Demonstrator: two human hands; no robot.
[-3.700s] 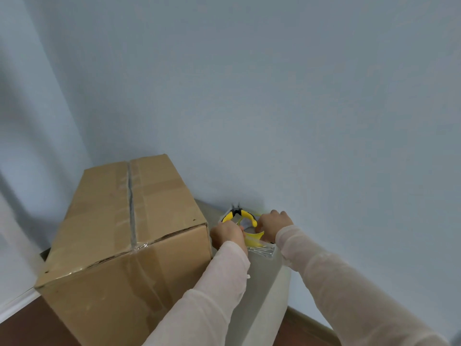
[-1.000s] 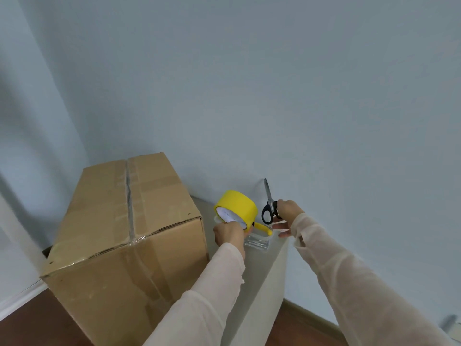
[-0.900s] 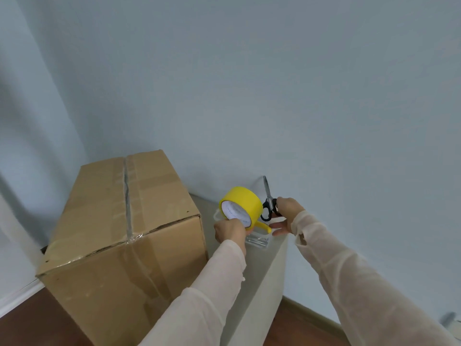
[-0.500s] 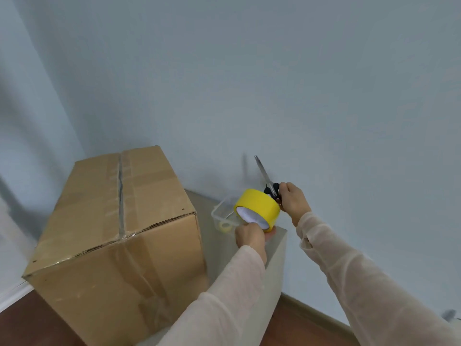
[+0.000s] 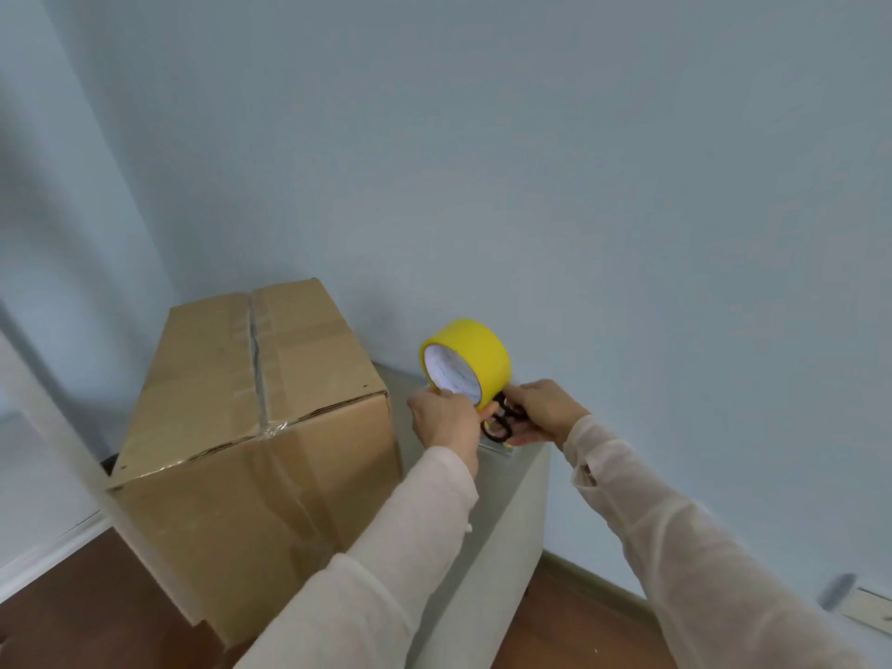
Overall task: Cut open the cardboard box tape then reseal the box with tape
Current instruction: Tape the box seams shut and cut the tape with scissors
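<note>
A brown cardboard box (image 5: 251,417) stands at the left, its top seam covered by clear tape (image 5: 257,364) that runs down the front face. To its right my left hand (image 5: 446,420) grips a yellow tape roll (image 5: 470,362) from below and holds it upright above a white cabinet. My right hand (image 5: 545,410) holds black-handled scissors (image 5: 502,422) by the handles, close under the roll; the blades are hidden behind the roll and my hands.
The white cabinet (image 5: 507,514) stands against the pale blue wall, touching the box's right side. A clear plastic container edge (image 5: 497,449) shows under my hands. Dark wooden floor (image 5: 72,615) lies below, with a white object (image 5: 869,605) at the far right.
I lifted the tape roll and scissors out of the container. In the last half second the scissors came down from pointing up, and my right hand moved in beside the left under the roll.
</note>
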